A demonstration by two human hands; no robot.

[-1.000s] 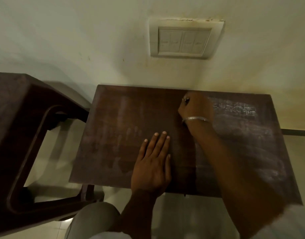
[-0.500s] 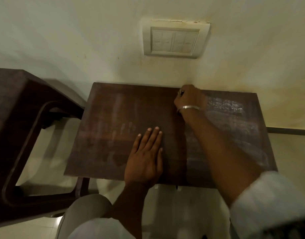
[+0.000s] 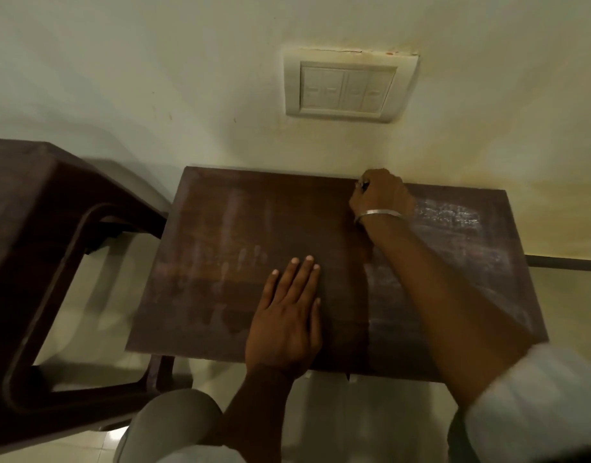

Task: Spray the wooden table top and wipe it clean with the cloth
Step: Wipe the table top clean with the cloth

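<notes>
While whitish residue [image 3: 448, 213] streaks the dark brown wooden table top [image 3: 220, 228], wiping seems unfinished; left hand [image 3: 284, 325] presses flat with straight fingers, right hand [image 3: 382, 198] is clenched at its far edge, and I cannot tell what it holds.

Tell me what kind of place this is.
Probably a room in a home: a small wooden table stands against a painted wall, a switch panel is set in the wall above it, and a dark chair sits beside it on a tiled floor.

Dark matt wooden table top [image 3: 254, 228], streaky; shiny metal bangle [image 3: 379, 213]; glossy plastic switch plate [image 3: 349, 86].
</notes>
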